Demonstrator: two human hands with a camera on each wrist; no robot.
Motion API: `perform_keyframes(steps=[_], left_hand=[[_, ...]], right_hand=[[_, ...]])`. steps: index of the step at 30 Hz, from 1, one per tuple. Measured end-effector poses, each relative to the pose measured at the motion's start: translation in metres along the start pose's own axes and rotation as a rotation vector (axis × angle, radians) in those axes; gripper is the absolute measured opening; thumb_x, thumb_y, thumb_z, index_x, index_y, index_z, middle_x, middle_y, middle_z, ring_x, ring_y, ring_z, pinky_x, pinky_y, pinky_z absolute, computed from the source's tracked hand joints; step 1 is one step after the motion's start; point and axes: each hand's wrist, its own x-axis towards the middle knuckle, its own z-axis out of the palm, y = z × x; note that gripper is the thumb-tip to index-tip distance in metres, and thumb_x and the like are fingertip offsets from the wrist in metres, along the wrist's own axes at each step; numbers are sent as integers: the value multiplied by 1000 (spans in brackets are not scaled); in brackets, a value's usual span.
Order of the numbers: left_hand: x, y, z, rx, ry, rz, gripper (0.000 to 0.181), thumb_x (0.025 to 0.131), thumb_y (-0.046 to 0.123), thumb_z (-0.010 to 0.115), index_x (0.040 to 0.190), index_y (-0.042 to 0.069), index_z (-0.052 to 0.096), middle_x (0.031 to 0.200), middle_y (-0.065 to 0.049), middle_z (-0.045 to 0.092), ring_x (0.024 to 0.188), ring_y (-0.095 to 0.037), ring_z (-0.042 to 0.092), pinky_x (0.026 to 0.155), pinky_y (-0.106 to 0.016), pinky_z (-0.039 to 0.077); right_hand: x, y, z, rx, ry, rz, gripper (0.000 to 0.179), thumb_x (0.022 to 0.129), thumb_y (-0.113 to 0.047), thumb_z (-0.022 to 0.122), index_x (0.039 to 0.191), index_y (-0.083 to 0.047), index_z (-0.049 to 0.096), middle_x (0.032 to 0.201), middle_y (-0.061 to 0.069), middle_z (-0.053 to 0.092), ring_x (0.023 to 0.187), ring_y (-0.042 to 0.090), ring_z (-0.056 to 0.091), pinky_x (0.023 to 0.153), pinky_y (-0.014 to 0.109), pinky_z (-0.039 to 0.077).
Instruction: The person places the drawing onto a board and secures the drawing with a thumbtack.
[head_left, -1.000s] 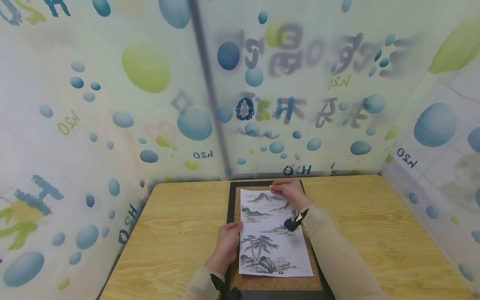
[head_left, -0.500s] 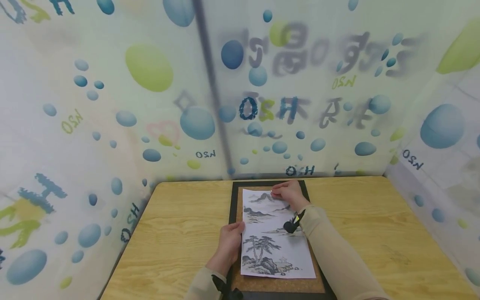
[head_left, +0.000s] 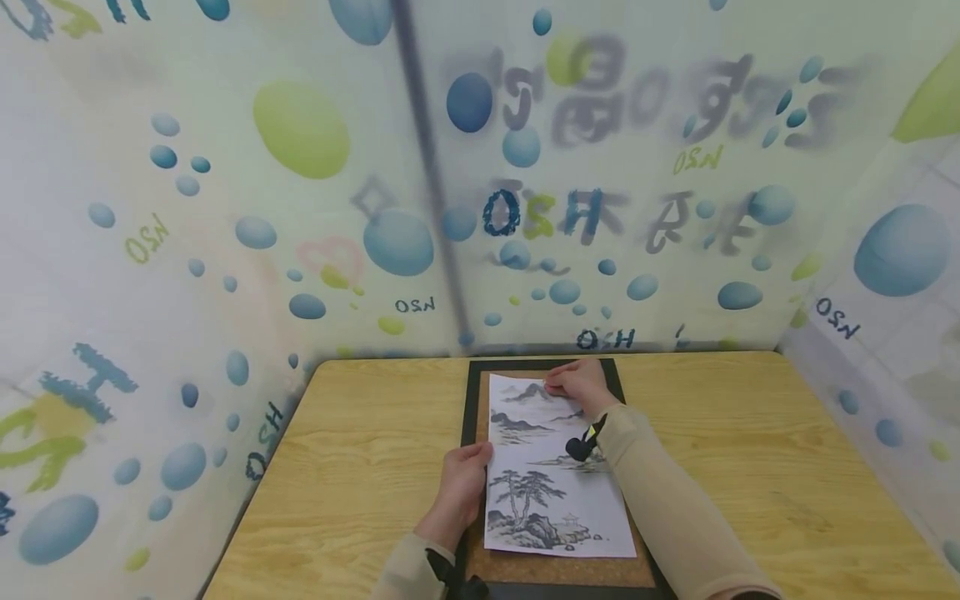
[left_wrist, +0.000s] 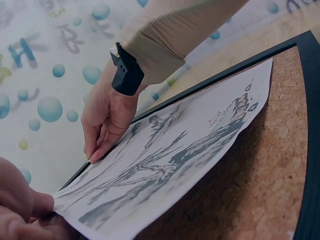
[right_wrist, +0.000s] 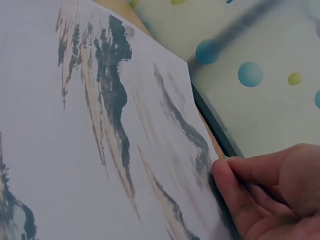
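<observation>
A white sheet of paper [head_left: 558, 492] with an ink landscape of mountains and pines lies over a black-framed cork board [head_left: 562, 571]. At the sheet's left edge my left hand [head_left: 461, 487] pinches the paper, thumb on top; in the left wrist view that side is lifted above the cork. My right hand [head_left: 583, 387] is at the sheet's top edge, thumb and forefinger [right_wrist: 260, 167] pinched together. Between those fingertips shows a small pale piece, too small to identify. The right arm covers part of the sheet's right side.
The board lies on a light wooden table [head_left: 367, 450], its far end by the table's back edge. A pale curtain [head_left: 322, 225] with blue and green spots surrounds the back and sides. Each wrist bears a black camera [left_wrist: 127, 72].
My right fingertips have come down slightly, from just beyond the sheet's top edge onto it. My left hand keeps its pinch on the paper. The head view has shifted a little.
</observation>
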Motion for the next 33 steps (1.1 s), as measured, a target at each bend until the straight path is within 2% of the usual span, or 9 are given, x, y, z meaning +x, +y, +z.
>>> perform_keyframes(steps=[7,15,22,28,33], left_hand=[[0,-1,1,-4,-5,6,41,112,14,53,136,-19,58,121,-23,71,116,-30,67,102,-51,53],[1,-2,0,0,-17,-2,40,112,15,52,135,-17,59,116,-18,74,110,-26,69,98,-47,55],[0,-2,0,0,-6,11,41,112,15,52,136,-18,58,117,-19,73,110,-27,68,98,-48,55],[0,-3,0,3,0,8,41,112,15,53,137,-17,58,118,-18,72,111,-27,68,100,-48,54],[1,-4,-1,7,0,2,40,112,15,52,137,-16,58,116,-17,73,109,-25,69,99,-48,55]], right_hand=[[1,-3,0,3,26,10,23,88,12,75,110,16,74,90,19,76,68,18,76,69,32,63],[2,-5,-1,-8,69,33,18,85,10,78,103,14,75,83,17,76,68,20,76,68,32,63],[2,-6,-3,27,41,57,23,86,12,77,108,17,73,84,18,76,67,20,76,68,32,63],[4,-5,-5,73,49,64,22,86,13,76,107,18,73,82,20,76,65,21,76,65,32,63],[3,-4,-4,19,92,68,20,84,8,80,103,13,75,79,18,76,66,21,76,64,31,62]])
